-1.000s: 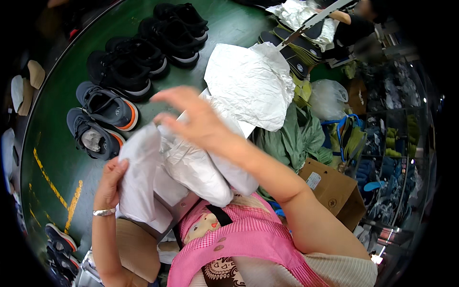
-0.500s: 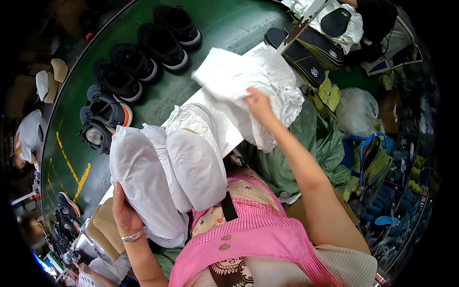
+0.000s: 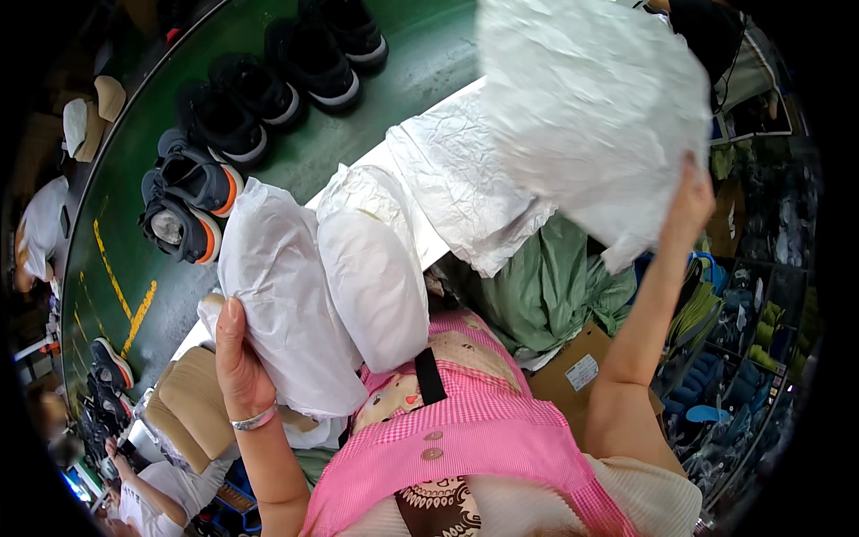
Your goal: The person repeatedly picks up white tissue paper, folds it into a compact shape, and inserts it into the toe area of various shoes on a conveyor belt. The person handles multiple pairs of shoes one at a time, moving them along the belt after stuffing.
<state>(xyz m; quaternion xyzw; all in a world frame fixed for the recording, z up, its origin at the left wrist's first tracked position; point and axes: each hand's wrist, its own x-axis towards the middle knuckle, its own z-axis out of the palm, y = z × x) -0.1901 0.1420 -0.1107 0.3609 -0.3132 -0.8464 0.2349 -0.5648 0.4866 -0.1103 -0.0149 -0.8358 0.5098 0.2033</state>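
Note:
My right hand (image 3: 687, 208) pinches the lower right edge of a large sheet of white tissue paper (image 3: 599, 116), lifted at the upper right and slightly blurred. More crumpled tissue paper (image 3: 474, 183) lies beneath it on a white board (image 3: 376, 161). My left hand (image 3: 243, 362), thumb up, holds the side of a long, rounded bundle wrapped in white paper (image 3: 282, 300); its fingers are partly hidden behind the bundle. A second wrapped bundle (image 3: 374, 282) leans beside it, in front of my pink apron (image 3: 483, 430). What the paper covers cannot be seen.
Black shoes (image 3: 313, 67) and grey-orange shoes (image 3: 188, 188) line the green table (image 3: 416, 54). Tan curved pads (image 3: 192, 407) lie left of my left arm. A green plastic bag (image 3: 546, 286) and a cardboard box (image 3: 582, 371) sit at right. Another person (image 3: 157, 497) is at lower left.
My right hand has moved right, pulling a tissue sheet up off the stack on the board. My left hand has shifted slightly up and right, and the wrapped bundles have drawn closer together.

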